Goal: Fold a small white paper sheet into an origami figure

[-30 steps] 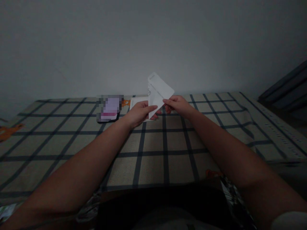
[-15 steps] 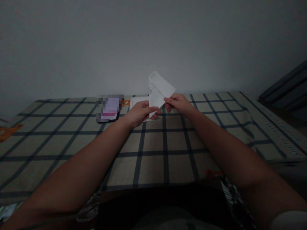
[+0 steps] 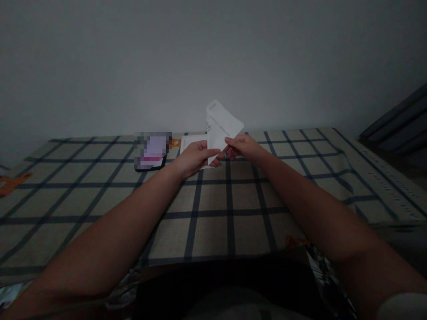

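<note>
A folded white paper (image 3: 220, 126) is held up above the far part of the table, its lower end narrowing to a point. My left hand (image 3: 197, 158) pinches it near that lower point, thumb in front and fingers behind. On the right edge, my right hand (image 3: 240, 146) grips the paper between thumb and fingers. Another white sheet (image 3: 190, 141) lies on the cloth, partly hidden behind my left hand.
A phone (image 3: 153, 151) with a lit, blurred screen lies left of my hands. The checked tablecloth (image 3: 213, 231) has orange bear prints and reaches back to a grey wall (image 3: 213, 53). Dark folded fabric (image 3: 400, 118) stands at the far right.
My right hand has slid slightly left and down along the paper's right edge. The left hand and the paper have hardly moved.
</note>
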`<state>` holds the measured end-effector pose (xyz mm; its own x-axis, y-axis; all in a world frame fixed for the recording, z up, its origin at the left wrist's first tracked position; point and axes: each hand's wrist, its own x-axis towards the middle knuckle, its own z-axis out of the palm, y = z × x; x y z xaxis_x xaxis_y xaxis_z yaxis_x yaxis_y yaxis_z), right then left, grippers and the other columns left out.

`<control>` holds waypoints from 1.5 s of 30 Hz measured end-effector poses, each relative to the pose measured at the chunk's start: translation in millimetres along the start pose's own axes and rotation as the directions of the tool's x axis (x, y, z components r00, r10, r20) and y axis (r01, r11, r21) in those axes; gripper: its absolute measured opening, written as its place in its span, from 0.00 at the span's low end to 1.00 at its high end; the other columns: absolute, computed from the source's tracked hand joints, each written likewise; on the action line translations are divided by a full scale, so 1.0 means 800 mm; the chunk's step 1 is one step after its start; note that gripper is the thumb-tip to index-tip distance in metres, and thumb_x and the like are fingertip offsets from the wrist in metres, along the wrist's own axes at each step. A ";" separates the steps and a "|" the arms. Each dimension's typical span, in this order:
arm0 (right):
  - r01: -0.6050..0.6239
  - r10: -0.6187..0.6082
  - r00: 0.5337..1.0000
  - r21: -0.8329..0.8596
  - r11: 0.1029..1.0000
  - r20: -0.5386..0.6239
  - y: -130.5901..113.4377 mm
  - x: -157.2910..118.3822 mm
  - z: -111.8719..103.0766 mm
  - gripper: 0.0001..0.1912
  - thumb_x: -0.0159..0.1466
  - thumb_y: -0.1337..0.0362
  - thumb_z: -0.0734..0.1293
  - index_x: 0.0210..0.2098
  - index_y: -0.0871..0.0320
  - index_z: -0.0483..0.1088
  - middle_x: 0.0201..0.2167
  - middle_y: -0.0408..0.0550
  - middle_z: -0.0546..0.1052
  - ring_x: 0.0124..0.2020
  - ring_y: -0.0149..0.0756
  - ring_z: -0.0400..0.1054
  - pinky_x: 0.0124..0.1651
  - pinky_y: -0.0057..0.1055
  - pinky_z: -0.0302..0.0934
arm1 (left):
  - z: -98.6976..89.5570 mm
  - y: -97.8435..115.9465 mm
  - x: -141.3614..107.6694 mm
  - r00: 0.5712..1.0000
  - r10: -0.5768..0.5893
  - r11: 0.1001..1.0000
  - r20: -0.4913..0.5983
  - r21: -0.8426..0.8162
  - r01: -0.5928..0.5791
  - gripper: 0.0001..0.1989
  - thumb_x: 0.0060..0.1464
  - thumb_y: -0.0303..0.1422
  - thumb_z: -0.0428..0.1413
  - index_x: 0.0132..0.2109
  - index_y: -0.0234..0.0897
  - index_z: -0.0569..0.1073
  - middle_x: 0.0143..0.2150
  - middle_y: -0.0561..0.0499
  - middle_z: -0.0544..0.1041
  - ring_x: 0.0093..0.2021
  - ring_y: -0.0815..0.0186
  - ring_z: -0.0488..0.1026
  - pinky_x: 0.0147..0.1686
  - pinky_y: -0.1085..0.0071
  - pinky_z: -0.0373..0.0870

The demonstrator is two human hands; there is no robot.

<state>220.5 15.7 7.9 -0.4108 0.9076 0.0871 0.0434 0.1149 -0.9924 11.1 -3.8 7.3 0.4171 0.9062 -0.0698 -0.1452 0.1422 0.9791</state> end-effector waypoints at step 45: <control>0.113 -0.141 0.973 -0.159 0.981 -0.181 -0.005 -0.004 0.007 0.22 0.71 0.54 0.68 0.24 0.59 0.70 0.17 0.41 0.71 0.20 0.27 0.65 0.28 0.26 0.60 | -0.004 -0.004 0.001 1.000 0.003 0.999 -0.011 0.033 -0.003 0.10 0.55 0.28 0.66 0.45 0.31 0.80 0.37 0.44 0.84 0.26 0.72 0.75 0.32 0.73 0.76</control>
<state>217.0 9.9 11.3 -0.2409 0.9403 0.2406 0.1408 0.2792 -0.9499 9.2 -2.1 3.9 0.4065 0.9110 -0.0690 -0.1161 0.1264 0.9852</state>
